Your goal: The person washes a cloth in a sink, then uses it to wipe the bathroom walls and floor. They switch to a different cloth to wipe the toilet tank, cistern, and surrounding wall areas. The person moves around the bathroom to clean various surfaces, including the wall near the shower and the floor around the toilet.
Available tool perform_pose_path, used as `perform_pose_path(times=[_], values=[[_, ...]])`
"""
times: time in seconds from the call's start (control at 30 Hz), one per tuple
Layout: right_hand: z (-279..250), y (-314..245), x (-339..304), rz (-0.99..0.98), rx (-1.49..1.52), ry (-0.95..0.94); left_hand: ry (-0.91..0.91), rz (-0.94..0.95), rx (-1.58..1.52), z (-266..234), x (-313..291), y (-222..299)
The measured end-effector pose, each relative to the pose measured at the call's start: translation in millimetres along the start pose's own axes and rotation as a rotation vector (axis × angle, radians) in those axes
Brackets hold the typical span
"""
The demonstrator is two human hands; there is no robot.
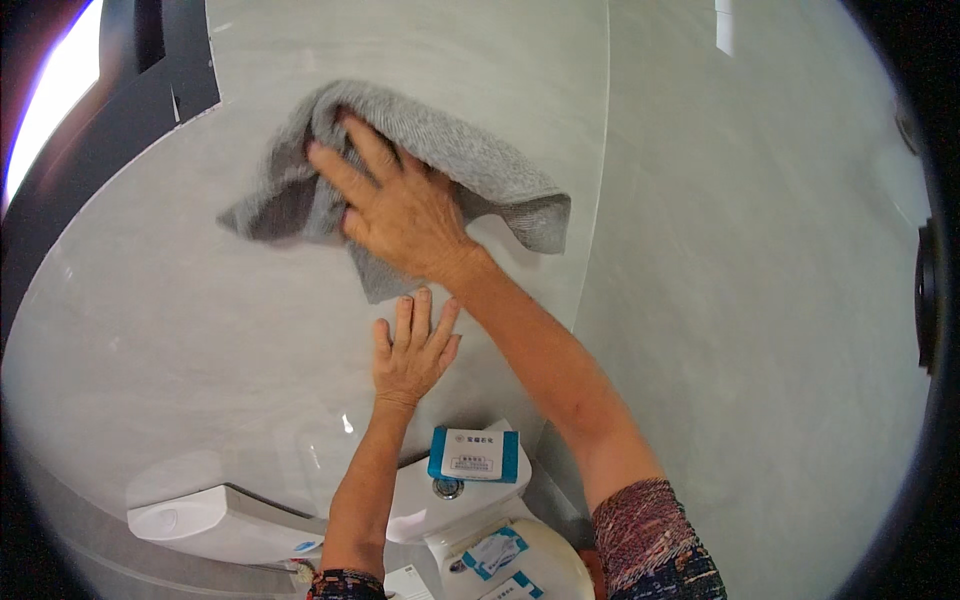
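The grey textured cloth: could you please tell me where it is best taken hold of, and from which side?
I would pinch the grey textured cloth by its loose right-hand corner, probably coming from the right: that corner hangs clear of the bare right hand, which covers the bunched part.

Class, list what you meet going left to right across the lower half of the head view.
White fixture → left hand → blue-and-white packet → right sleeve.
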State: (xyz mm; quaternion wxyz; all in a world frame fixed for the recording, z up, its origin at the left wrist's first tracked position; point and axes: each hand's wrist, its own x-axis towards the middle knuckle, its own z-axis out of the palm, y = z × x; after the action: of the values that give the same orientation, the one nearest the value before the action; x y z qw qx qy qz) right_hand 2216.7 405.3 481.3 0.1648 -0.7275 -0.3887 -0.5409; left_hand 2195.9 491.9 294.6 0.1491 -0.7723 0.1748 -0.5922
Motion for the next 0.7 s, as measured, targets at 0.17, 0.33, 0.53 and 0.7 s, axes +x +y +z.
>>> perform_pose_path(times=[0.17,0.33,0.53,0.7], values=[[-18.6,45.1,12.4,0.187,-0.086,0.299,0.005,0.006,-0.010,-1.4,3.1,3.2],[-26.2,104.8,-21.3,0.485,-0.314,0.475,-0.006,0.005,-0.002,-2.4,1.9,1.9],[-37.5,95.0,-7.3,0.989,-0.165,0.516,0.001,0.001,-0.031,-0.9,3.2,1.1],[4.3,5.6,26.3,0.195,-0.330,0.304,-0.034,0.003,-0.013,4.1,-4.2,-1.9]])
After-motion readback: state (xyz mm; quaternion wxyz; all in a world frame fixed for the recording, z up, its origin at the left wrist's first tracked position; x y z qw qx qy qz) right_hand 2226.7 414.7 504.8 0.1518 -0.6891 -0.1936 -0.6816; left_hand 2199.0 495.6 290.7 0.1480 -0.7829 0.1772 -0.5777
